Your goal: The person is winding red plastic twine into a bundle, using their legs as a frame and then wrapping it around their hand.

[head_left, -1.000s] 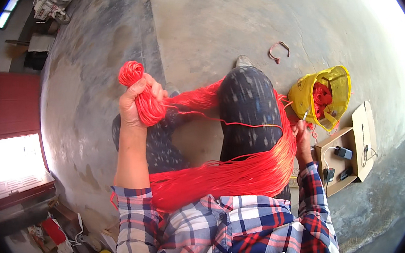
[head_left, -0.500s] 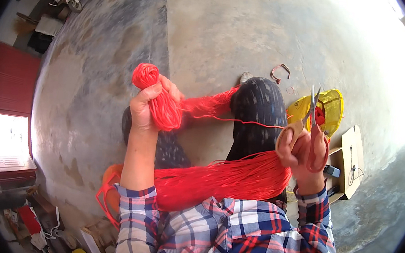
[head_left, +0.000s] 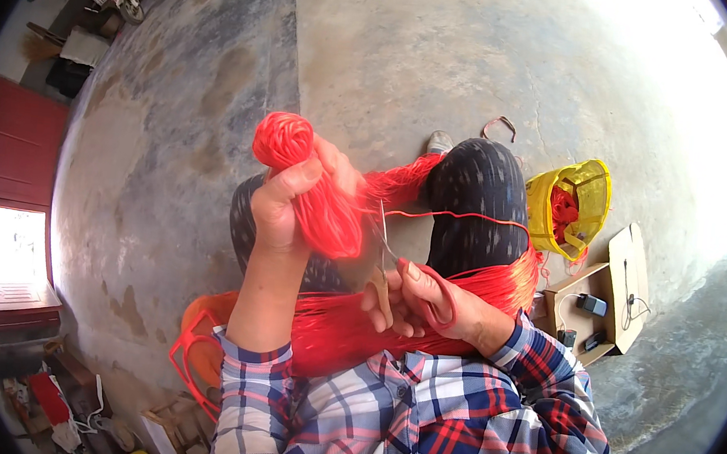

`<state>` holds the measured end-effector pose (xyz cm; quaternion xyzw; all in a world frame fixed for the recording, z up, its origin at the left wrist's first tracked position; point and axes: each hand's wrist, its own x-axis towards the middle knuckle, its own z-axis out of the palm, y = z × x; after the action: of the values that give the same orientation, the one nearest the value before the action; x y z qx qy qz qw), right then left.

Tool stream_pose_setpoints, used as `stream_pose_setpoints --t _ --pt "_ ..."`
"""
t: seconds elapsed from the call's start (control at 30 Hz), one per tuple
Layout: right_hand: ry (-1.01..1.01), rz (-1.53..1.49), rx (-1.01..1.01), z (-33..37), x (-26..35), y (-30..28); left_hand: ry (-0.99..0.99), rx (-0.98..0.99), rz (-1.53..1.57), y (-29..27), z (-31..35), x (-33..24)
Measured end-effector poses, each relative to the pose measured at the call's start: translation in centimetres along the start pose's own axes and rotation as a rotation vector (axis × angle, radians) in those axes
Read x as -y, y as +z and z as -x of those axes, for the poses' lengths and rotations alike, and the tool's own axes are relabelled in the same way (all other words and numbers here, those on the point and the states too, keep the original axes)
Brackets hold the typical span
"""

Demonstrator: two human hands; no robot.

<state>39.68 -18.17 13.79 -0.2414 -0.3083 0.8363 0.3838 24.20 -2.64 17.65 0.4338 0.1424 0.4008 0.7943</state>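
Observation:
My left hand [head_left: 283, 197] is closed around a bundle of red cord [head_left: 330, 215], its coiled end standing above my thumb. In my right hand [head_left: 430, 303] is a pair of scissors [head_left: 382, 268], with fingers and thumb through an orange and a red handle loop. The scissor blades point up beside the bundle's right side; whether they touch a strand I cannot tell. A single red strand [head_left: 469, 216] runs from the bundle to the right across my knee. A thick hank of red cord [head_left: 336, 334] lies over my lap, partly behind my forearms.
Right of my knee stands a yellow basket [head_left: 596, 188] with red cord inside. Near it is an open cardboard box [head_left: 630, 279] holding small dark devices and a cable. A dark loop [head_left: 502, 126] lies on the concrete floor. An orange bag-like thing [head_left: 201, 321] sits at my left side.
My right hand has swung left and inward with the scissors, from beside the basket to the bundle. My left hand with the bundle has shifted slightly right.

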Motion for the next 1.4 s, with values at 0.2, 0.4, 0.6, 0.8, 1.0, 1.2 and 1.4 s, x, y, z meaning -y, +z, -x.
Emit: stream_pose_setpoints --t 0.2,0.4,0.6,0.8,1.0,1.2,1.4 --pt "-0.148 0.165 -0.166 0.2 -0.2 -0.4 -0.028 0.103 -0.037 -0.5 0.2 0.6" --pt "-0.190 0.169 -0.156 0.4 -0.7 0.0 -0.010 0.036 -0.097 -0.3 0.5 0.2" --pt "-0.320 0.160 -0.176 0.5 -1.1 -0.7 -0.109 0.092 -0.178 -0.1 0.5 0.6" --pt "-0.379 0.151 0.070 0.7 -1.3 -1.1 -0.256 0.402 -0.217 0.1 0.5 1.1" --pt "-0.421 0.160 -0.051 0.8 -1.6 -1.2 -0.132 0.325 -0.465 1.9 1.4 1.2" --pt "-0.639 0.690 -0.214 0.2 -2.2 -1.6 -0.019 0.424 -0.935 6.1 2.3 0.8" --pt "-0.558 0.508 -0.185 1.2 -2.1 -1.7 0.062 0.461 -0.893 6.1 1.6 0.9"
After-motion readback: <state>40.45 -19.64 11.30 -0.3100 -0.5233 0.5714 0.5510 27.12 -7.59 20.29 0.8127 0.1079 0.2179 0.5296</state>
